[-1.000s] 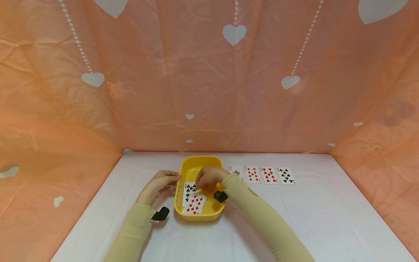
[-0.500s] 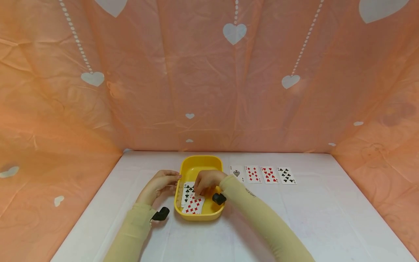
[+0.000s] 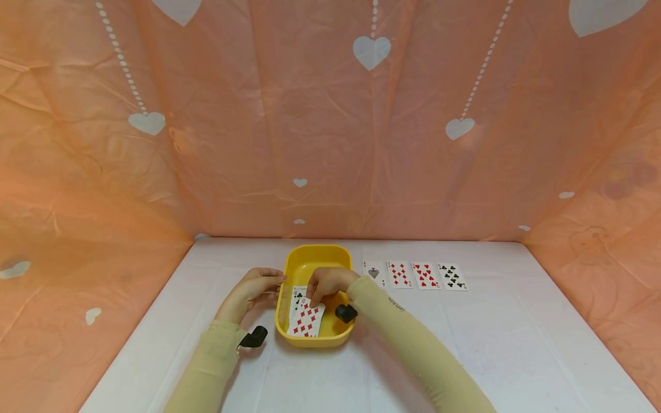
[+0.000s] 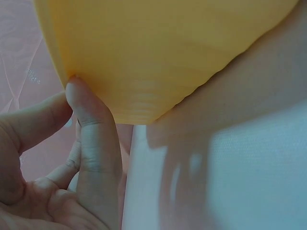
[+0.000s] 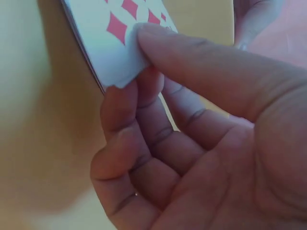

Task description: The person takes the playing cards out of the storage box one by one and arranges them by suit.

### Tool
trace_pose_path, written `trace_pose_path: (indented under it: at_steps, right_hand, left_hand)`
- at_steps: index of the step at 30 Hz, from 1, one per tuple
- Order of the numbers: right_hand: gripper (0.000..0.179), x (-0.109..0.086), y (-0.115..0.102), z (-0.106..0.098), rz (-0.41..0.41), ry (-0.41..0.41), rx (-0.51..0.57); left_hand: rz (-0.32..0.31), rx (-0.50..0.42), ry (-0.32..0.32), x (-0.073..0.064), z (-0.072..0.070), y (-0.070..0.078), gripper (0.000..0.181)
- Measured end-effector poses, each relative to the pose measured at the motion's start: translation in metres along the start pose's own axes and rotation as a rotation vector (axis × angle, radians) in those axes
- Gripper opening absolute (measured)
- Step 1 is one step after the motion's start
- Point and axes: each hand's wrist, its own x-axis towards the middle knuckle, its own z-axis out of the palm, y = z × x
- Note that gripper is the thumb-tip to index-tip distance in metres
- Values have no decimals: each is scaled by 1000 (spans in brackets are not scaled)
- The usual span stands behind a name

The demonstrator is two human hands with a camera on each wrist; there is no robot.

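A yellow plastic tray point(image 3: 315, 343) stands on the white table with playing cards in its near half. My right hand point(image 3: 330, 282) reaches into it and pinches a diamonds playing card point(image 3: 307, 321) between thumb and fingers at its upper edge. In the right wrist view the thumb lies on the face of that diamonds card point(image 5: 125, 9), and the fingers are curled behind it. A clubs card point(image 3: 297, 297) shows partly behind it. My left hand point(image 3: 253, 291) holds the tray's left rim, and its thumb point(image 4: 93, 129) presses the outer wall.
To the tray's right lie an ace of spades point(image 3: 373, 273), a diamonds card point(image 3: 400, 275), a hearts card point(image 3: 426, 276) and a clubs card point(image 3: 452, 277) in a row, face up. Orange cloth point(image 3: 330, 143) with white hearts rises behind and beside the table.
The diamonds card has lifted and shifted within the tray, with its top edge now in my right fingers, covering more of the clubs card. The left hand stays at the rim.
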Motion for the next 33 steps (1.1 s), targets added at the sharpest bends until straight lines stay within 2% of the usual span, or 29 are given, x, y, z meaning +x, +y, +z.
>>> trace_pose_path:
  at_steps: [6,13,33]
  right_hand:
    - [9,-3,3,-6,6,-10,14]
    - [8,-9,4,-12,-6,-17,66]
    - [4,-9,11,-18,-3,56,237]
  left_hand:
    - [-20,0,14,0,0,1,30]
    - [-10,-3,2,0,0,1,32]
    - [-5,19,5,0,0,1,33]
